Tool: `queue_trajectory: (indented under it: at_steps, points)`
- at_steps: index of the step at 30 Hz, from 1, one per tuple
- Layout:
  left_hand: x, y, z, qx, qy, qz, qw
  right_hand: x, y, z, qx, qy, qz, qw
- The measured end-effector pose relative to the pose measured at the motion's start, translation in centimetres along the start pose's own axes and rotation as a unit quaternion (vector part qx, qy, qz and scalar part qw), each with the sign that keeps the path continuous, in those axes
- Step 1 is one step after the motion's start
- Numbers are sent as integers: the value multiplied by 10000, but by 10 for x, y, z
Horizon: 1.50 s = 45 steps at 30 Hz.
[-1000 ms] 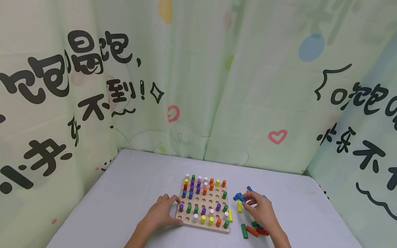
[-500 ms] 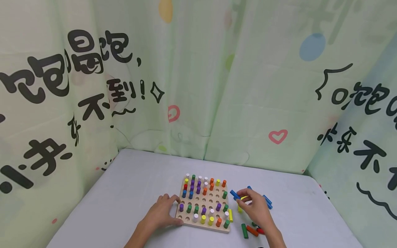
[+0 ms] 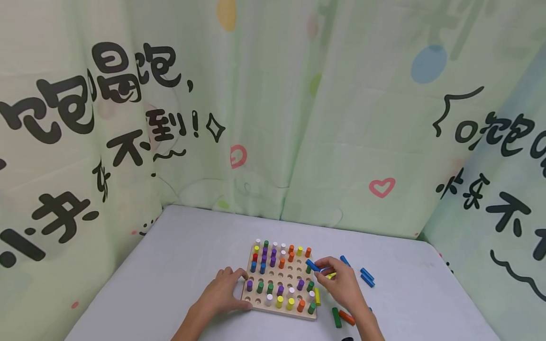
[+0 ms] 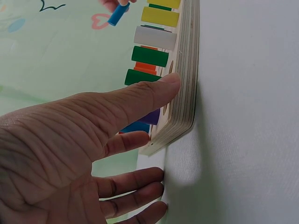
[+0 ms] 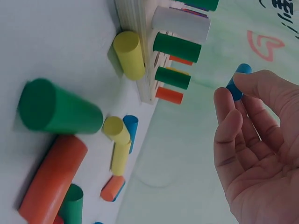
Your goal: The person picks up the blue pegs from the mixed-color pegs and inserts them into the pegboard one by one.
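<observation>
A wooden pegboard [image 3: 283, 313] with rows of round holes stands on the table, many holes filled with white, yellow, orange, purple, green, blue and red pegs. My left hand [image 3: 222, 291] holds its near left corner. In the left wrist view, the left thumb [image 4: 159, 91] lies on the board's edge and the index finger touches its side; the other fingers are apart from it. Between thumb and fingertips my right hand [image 3: 343, 284] pinches a blue peg [image 3: 312, 265], tilted in the air over the board's right edge. The right wrist view shows this blue peg [image 5: 240, 80] end-on.
A yellow peg [image 3: 317, 296] lies along the board's right side. Beyond my right hand are loose blue pegs [image 3: 367, 277]; nearer lie a green peg [image 3: 336, 317] and an orange peg [image 3: 347, 317]. Yellow pegs [image 5: 120, 156] appear in the right wrist view. A printed curtain surrounds the table.
My right hand has lifted the blue peg from the loose pile and carried it left to the board's right edge. The left hand and the board have stayed put.
</observation>
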State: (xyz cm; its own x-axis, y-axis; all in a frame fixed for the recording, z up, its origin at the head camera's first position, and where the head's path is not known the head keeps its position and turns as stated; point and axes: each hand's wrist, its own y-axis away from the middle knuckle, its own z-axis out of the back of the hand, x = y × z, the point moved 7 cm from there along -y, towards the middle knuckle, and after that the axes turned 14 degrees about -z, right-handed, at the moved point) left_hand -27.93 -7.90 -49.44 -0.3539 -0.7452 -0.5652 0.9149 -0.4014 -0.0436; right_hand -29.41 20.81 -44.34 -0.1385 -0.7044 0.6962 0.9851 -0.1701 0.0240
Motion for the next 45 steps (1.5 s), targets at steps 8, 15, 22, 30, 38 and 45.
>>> queue_trajectory:
  at_steps: [8,15,22,30,38,45]
  points:
    - [0,0,-2,35,5,-24,10000,11,6,-10,41,-135,233,9996]
    - [0,0,0,11,106,-173,9998,21,8,-21,273,-376,393,9982]
    - [0,-1,2,-1,149,-187,9997,27,7,-35,531,-505,500,9961]
    - [-1,-1,2,38,162,-165,9997,35,9,-43,676,-542,712,9937]
    - [-1,-1,0,36,129,-176,9998,40,8,-51,777,-526,781,9925]
    - [0,-1,0,38,83,-168,9998,41,5,-58,799,-353,795,9930]
